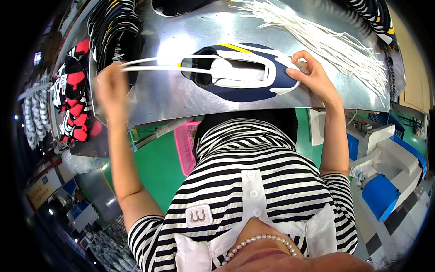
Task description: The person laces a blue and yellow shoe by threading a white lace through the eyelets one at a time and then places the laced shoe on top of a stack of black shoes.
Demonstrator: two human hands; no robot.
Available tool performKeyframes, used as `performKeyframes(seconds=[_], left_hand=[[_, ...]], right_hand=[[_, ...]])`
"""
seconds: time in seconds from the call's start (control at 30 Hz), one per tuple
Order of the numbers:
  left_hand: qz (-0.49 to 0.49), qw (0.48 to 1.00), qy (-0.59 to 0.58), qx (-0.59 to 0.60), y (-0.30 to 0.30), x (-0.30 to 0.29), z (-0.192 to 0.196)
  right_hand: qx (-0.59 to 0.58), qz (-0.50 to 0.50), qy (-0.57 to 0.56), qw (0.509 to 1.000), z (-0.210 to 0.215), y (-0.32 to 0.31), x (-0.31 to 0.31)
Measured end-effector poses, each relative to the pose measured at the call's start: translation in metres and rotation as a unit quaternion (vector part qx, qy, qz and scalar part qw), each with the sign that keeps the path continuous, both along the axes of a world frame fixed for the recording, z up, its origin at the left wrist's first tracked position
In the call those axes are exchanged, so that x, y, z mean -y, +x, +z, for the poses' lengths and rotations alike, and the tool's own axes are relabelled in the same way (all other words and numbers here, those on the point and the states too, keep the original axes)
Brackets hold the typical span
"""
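Observation:
A navy shoe upper (240, 94) with white trim and a yellow stripe lies sideways on the metal table. Its opening shows a pale lining. Two strands of white shoelace (167, 69) run taut from it towards the left. My left hand (112, 88), smeared by motion, is closed on their far ends, out past the upper's dark collar end. At the upper's right end, my right hand (317, 79) grips the edge, with the thumb on top and the index finger curled at the rim.
White laces (312, 43) lie in a long bundle at the back right of the metal table (158, 102). Stacked dark uppers (113, 27) stand at the back left, more (378, 20) at the far right. Red, black and white pieces (74, 99) hang left. A pink basket (185, 145) sits below the table edge.

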State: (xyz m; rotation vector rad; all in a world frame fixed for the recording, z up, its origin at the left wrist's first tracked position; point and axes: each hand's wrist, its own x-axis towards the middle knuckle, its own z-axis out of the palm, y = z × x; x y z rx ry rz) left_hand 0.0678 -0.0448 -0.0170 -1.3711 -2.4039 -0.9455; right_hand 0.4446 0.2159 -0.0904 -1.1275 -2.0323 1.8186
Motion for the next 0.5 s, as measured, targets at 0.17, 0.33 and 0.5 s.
performKeyframes(seconds=[0.17, 0.33, 0.5], left_hand=[[-0.445, 0.890, -0.008, 0.096, 0.127, -0.087, 0.048], [-0.360, 0.931, 0.037, 0.038, 0.124, -0.122, 0.024], [-0.390, 0.919, 0.043, 0.036, 0.142, -0.138, 0.003]], right_hand=[[0.108, -0.019, 0.320, 0.941, 0.017, -0.013, 0.005], [-0.138, -0.162, 0.141, 0.967, 0.026, -0.021, 0.030], [-0.198, -0.062, 0.169, 0.964, 0.025, -0.063, 0.050]])
